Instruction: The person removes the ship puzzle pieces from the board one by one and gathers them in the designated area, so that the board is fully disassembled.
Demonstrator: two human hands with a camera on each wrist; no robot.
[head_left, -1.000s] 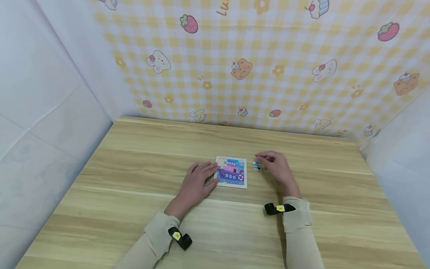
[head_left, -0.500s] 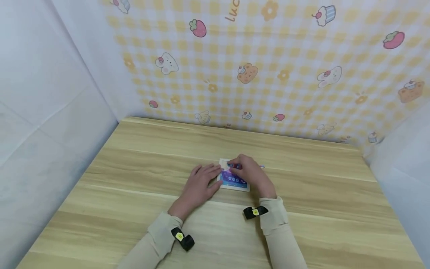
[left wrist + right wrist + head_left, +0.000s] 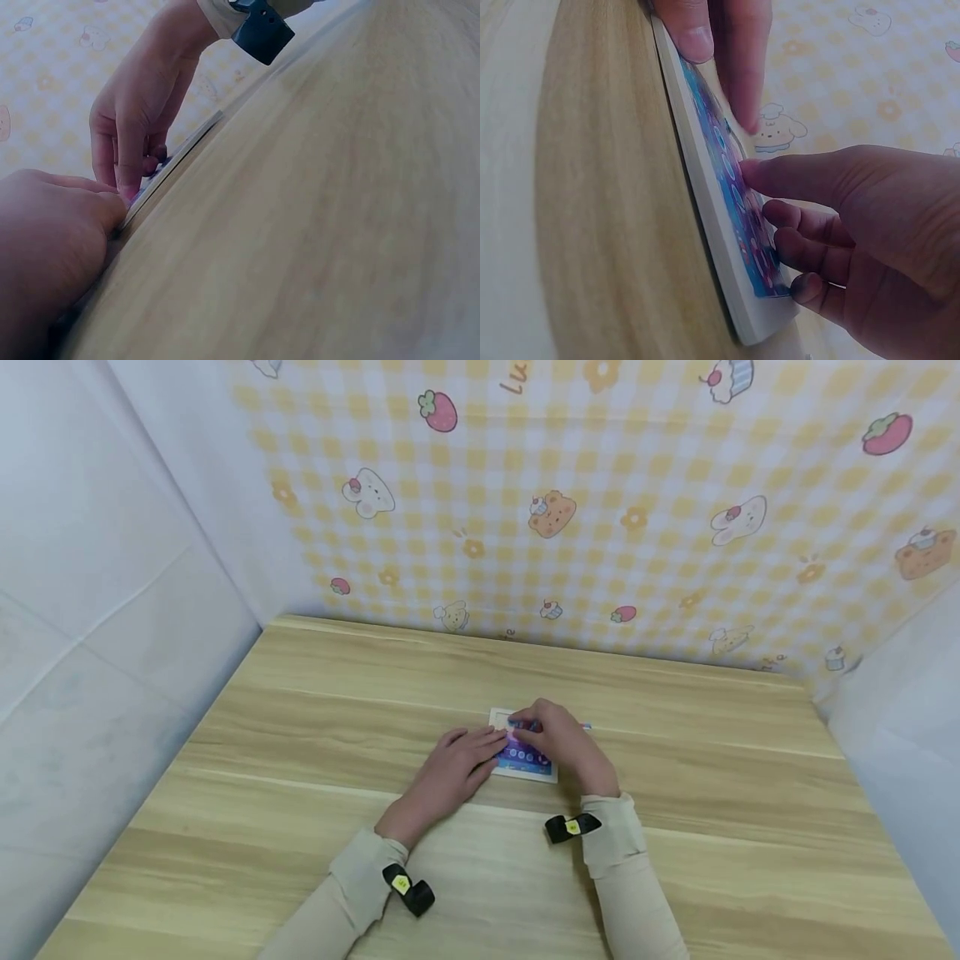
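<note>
Yellow-and-white checked cloth (image 3: 495, 539) behind wood-grain desk (image 3: 750, 810). Left hand (image 3: 450, 770): fingers extended, laid over the left edge of the puzzle (image 3: 527, 762), not gripping. Right hand (image 3: 564, 743): over the puzzle's upper right, thumb tip on its printed face, other fingers bent; cannot tell whether it pinches anything. Puzzle flat on the desk, pale frame, blue-purple print, partly covered by both hands. Black straps (image 3: 408, 891) at both wrists. Piece (image 3: 587, 727) just right of puzzle, mostly hidden.
</note>
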